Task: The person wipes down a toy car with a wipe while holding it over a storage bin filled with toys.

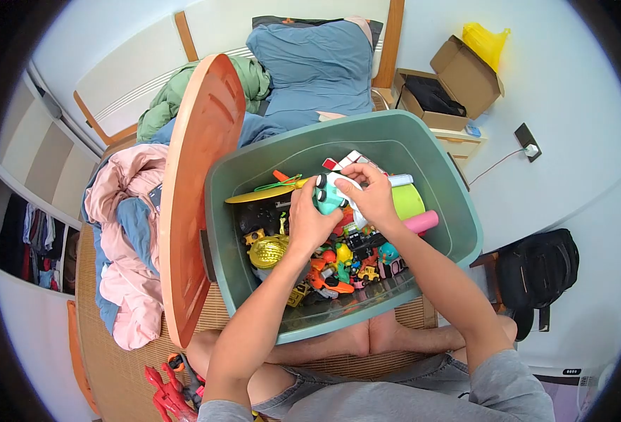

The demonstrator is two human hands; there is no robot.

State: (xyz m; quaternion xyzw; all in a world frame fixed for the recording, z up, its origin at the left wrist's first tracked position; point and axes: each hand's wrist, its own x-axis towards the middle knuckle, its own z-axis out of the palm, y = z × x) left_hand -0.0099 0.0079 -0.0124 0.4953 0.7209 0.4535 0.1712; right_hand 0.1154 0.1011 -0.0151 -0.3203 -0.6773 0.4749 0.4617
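A large green bin (440,165) holds many small toys, among them a gold ball (269,251), a yellow-green cylinder (408,202) and a pink roll (421,222). Over the bin, my left hand (310,219) grips a teal toy car (328,197) with black wheels. My right hand (372,197) holds a white cloth (344,188) against the car. Just behind my right hand lies a red and white checkered piece (356,159). The orange lid (205,176) stands upright along the bin's left side.
Pink and blue bedding (131,239) lies left of the lid. A red figure (169,396) is by my leg at the lower left. At the right are an open cardboard box (469,84) and a black backpack (537,271). A blue pillow (321,60) lies behind the bin.
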